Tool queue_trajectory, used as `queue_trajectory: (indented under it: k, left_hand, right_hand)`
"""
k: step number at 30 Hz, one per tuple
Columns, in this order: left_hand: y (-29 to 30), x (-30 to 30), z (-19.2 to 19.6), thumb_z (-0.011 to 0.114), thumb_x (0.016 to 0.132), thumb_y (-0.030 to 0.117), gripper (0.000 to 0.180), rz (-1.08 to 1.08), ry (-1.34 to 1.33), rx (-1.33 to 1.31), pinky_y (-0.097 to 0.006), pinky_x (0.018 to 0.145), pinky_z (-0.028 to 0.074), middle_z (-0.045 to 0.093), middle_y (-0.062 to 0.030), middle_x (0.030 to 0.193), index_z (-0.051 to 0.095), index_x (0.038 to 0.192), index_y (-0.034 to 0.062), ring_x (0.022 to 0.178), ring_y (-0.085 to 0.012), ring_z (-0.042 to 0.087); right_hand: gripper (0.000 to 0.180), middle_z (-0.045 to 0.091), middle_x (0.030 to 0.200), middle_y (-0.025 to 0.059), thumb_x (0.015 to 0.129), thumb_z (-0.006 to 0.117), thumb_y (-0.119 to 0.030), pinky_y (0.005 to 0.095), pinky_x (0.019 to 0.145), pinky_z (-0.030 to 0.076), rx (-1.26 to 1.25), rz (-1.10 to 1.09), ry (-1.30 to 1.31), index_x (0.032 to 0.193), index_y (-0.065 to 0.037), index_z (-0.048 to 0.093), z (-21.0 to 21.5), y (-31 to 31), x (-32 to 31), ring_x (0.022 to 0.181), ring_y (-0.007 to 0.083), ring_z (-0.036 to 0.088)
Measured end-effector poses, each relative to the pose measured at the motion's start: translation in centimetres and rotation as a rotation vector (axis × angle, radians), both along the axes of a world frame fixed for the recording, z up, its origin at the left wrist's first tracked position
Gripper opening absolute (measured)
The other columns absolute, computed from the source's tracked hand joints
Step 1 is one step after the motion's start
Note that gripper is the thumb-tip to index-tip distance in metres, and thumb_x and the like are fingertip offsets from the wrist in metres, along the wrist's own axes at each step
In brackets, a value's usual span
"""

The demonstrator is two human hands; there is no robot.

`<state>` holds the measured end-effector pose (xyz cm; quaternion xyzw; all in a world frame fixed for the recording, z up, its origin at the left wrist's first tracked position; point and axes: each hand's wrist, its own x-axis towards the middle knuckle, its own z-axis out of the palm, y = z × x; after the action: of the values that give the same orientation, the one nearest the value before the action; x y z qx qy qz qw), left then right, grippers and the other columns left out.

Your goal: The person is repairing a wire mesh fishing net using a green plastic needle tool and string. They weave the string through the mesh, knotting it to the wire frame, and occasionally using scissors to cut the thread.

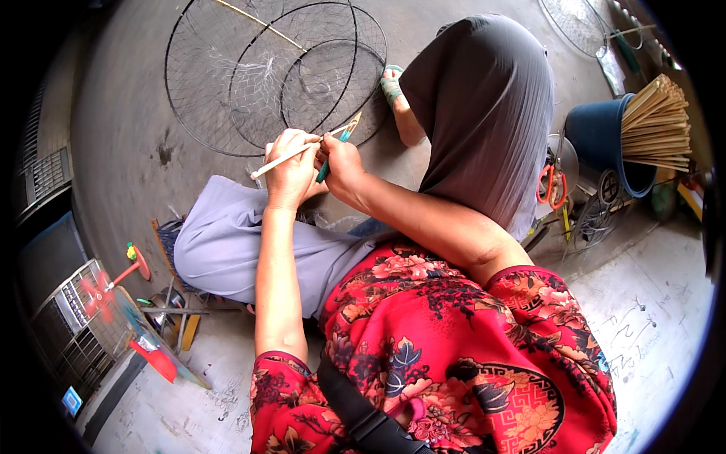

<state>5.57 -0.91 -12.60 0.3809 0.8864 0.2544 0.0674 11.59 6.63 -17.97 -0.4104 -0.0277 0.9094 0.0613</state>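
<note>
In front of my knees my two hands meet, almost touching. My left hand [286, 170] is closed around a pale wooden stick [281, 160] that slants up to the right toward the other hand. My right hand [344, 164] grips a slim netting needle [354, 124] with a pale pointed tip and teal twine wound on it. Part of the needle's middle is hidden by my fingers. Just beyond the hands lies a round net [227, 83] with several black hoops; a thin yellowish rod [261, 26] crosses it.
At the right, a tilted blue bucket [594, 136] holds many wooden sticks [658, 125]. Beside it hang red-handled scissors [552, 185] near wire coils. Another hoop net [575, 23] lies far right. A red pinwheel-like toy [98, 293] and a low rack are at the left.
</note>
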Motion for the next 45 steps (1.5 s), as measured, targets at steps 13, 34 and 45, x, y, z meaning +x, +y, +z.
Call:
queue_trajectory:
  k: [13, 34, 45]
  left_hand:
    - [0.7, -1.0, 1.8, 0.07, 0.084, 0.002, 0.01, 0.043, -0.196, 0.006, -0.031, 0.076, 0.052, 0.067, -0.0088, 0.094, 0.072, 0.094, -0.0002, 0.085, -0.0209, 0.067]
    - [1.8, -1.7, -1.3, 0.068, 0.089, 0.007, 0.008, 0.106, -0.248, -0.019, -0.031, 0.071, 0.054, 0.071, -0.0107, 0.088, 0.069, 0.094, 0.0009, 0.078, -0.0205, 0.069]
    - [3.0, 1.7, -0.8, 0.063, 0.087, 0.015, 0.013, -0.001, 0.003, 0.072, -0.049, 0.082, 0.046, 0.066, -0.0135, 0.088, 0.064, 0.09, 0.0031, 0.092, -0.0357, 0.063]
  right_hand:
    - [0.021, 0.063, 0.094, 0.0051, 0.105, 0.05, -0.022, 0.0288, 0.068, 0.052, 0.023, 0.028, 0.103, 0.102, -0.002, 0.057, -0.5, -0.4, -0.1, 0.083, 0.0145, 0.063]
    - [0.026, 0.068, 0.1, 0.0056, 0.104, 0.05, -0.026, 0.0308, 0.078, 0.054, 0.071, 0.021, 0.022, 0.108, -0.003, 0.06, 2.2, 1.0, 0.4, 0.089, 0.015, 0.066]
    - [0.029, 0.067, 0.085, 0.0155, 0.089, 0.074, -0.015, 0.034, 0.068, 0.054, 1.76, 0.298, 0.194, 0.112, -0.002, 0.063, 9.6, 7.4, 3.5, 0.074, 0.0241, 0.067]
